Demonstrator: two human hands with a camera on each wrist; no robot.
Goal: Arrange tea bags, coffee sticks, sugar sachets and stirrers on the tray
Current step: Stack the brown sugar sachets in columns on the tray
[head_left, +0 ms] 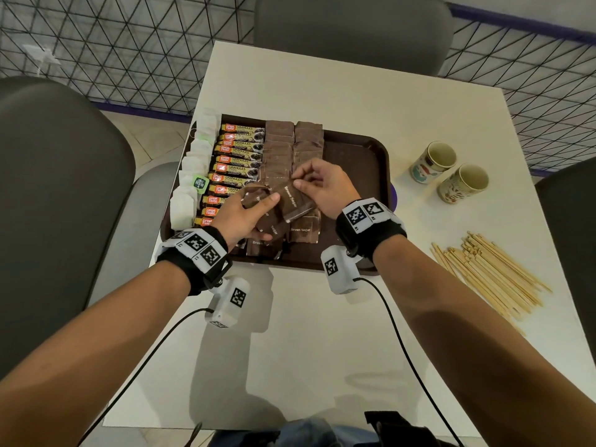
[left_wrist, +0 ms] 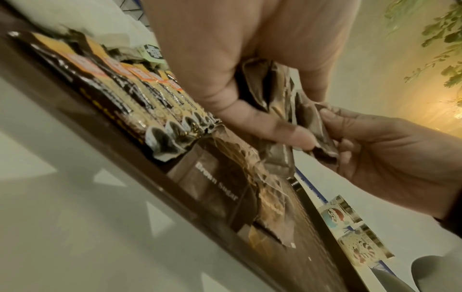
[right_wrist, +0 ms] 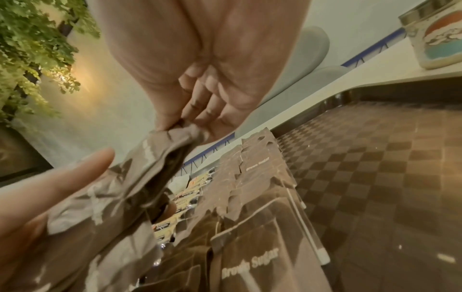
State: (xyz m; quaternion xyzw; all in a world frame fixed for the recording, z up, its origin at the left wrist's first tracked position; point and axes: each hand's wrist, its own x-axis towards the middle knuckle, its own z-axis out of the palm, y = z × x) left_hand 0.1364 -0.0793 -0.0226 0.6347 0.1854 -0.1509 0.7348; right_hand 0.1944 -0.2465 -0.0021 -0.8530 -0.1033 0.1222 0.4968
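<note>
Above the near part of a brown tray [head_left: 371,150] on a white worktop [head_left: 322,333], the left hand [head_left: 238,217] grips a bunch of brown sugar sachets [head_left: 274,214]. The right hand [head_left: 322,188] has its fingers [head_left: 301,183] pinching the top sachet [head_left: 295,201]. Farther back lie rows of sugar sachets [head_left: 293,140], coffee sticks [head_left: 238,156] and tea bags [head_left: 193,162]. Wooden stirrers [head_left: 490,272] lie on the worktop to the right of the tray.

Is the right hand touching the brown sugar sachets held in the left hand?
Touching. The right wrist view shows the right hand pinching the top edge of the brown sugar sachets.
</note>
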